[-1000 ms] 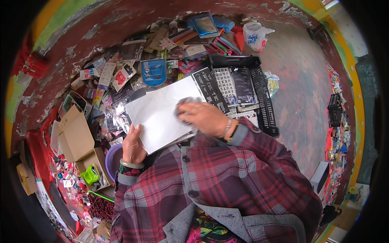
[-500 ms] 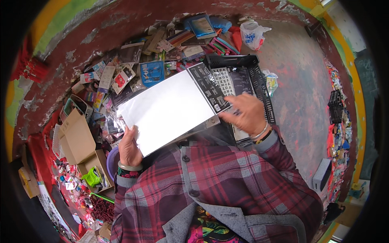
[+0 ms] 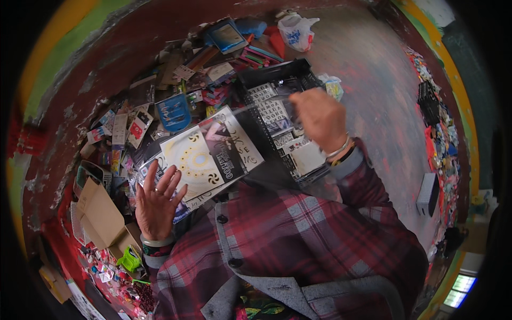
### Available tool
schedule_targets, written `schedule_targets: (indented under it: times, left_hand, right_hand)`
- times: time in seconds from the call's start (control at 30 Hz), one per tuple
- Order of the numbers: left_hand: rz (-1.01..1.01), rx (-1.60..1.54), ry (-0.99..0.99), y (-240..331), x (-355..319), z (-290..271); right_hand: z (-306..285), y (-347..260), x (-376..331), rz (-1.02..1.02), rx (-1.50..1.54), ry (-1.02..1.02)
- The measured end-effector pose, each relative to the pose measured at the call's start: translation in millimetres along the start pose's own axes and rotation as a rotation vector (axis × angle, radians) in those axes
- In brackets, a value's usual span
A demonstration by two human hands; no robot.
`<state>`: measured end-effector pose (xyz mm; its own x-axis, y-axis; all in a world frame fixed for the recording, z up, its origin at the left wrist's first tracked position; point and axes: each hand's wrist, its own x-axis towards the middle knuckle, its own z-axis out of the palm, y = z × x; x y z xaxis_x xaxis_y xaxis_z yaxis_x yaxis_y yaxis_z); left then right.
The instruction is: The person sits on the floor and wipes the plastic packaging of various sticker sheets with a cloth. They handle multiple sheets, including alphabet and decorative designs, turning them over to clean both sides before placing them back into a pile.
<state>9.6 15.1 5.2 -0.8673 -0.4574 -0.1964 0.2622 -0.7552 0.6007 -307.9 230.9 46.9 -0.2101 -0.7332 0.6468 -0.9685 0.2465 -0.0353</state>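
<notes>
A flat printed sheet [image 3: 208, 152], cream and black with a ring pattern, lies tilted in front of my chest with its printed face up. My left hand [image 3: 157, 205] rests flat on its lower left corner, fingers spread, a ring on one finger. My right hand [image 3: 320, 120] is raised over a black plastic crate [image 3: 301, 72], its fingers curled on the edge of a clear plastic sleeve [image 3: 266, 104] that stretches back toward the sheet. Sheets of letter stickers [image 3: 272, 112] lie inside the crate.
A heap of packets and cards covers the floor to the left, with a blue packet [image 3: 173, 112] among them. An open cardboard box [image 3: 101, 213] sits at the lower left. A white plastic bag [image 3: 296, 29] lies beyond the crate. A small white box [image 3: 426, 194] stands at the right.
The sheet showed its white back and now shows its printed face. My right hand has lifted off it, up and right over the crate. My left hand's fingers have spread.
</notes>
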Motion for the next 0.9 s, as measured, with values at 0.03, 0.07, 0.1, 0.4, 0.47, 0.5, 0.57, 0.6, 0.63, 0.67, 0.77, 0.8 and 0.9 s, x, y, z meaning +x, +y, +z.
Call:
schedule_targets:
  times: [0.03,0.07,0.1,0.4,0.47,0.5,0.57,0.6,0.63,0.67,0.77,0.8,0.9]
  left_hand:
    - [0.015,0.009,0.018,-0.5,0.1,-4.1]
    - [0.014,0.003,0.028,-2.7,-0.2,-12.7]
    - [0.012,-0.005,0.031,-4.5,2.2,-20.7]
    - [-0.03,-0.065,0.057,-15.4,-1.6,-59.6]
    - [-0.047,-0.062,0.053,-16.8,2.5,-58.5]
    - [-0.045,-0.055,0.068,-16.7,0.8,-59.0]
    - [-0.045,-0.048,0.093,-17.9,-0.8,-61.1]
    - [-0.043,-0.046,0.094,-18.2,-2.2,-61.7]
    - [-0.04,-0.035,0.097,-17.2,-4.3,-60.7]
    - [-0.039,-0.028,0.093,-17.1,-3.0,-59.1]
    - [-0.055,-0.028,0.103,-18.3,-0.7,-58.4]
    - [-0.064,-0.033,0.103,-19.2,2.5,-58.2]
    - [-0.067,-0.038,0.111,-21.6,4.7,-58.9]
  right_hand:
    - [-9.1,19.3,-4.8,0.106,0.017,-0.034]
    - [-13.8,37.3,-17.0,0.268,0.045,-0.049]
    - [-18.0,56.5,-32.1,0.431,0.066,-0.059]
    - [19.1,141.7,-235.9,1.584,0.84,-0.047]
    - [42.5,128.7,-280.7,1.684,1.015,0.005]
    - [55.3,110.6,-285.6,1.713,1.173,0.135]
    - [79.8,88.8,-301.6,1.843,1.277,0.354]
    - [92.7,86.7,-309.2,1.998,1.333,0.483]
    - [108.9,85.5,-321.6,2.153,1.391,0.62]
    - [126.3,89.3,-338.9,2.187,1.423,0.631]
    - [177.6,96.6,-408.7,2.274,1.436,0.667]
    - [189.6,102.1,-434.9,2.284,1.394,0.677]
    - [213.3,114.0,-481.0,2.334,1.399,0.719]
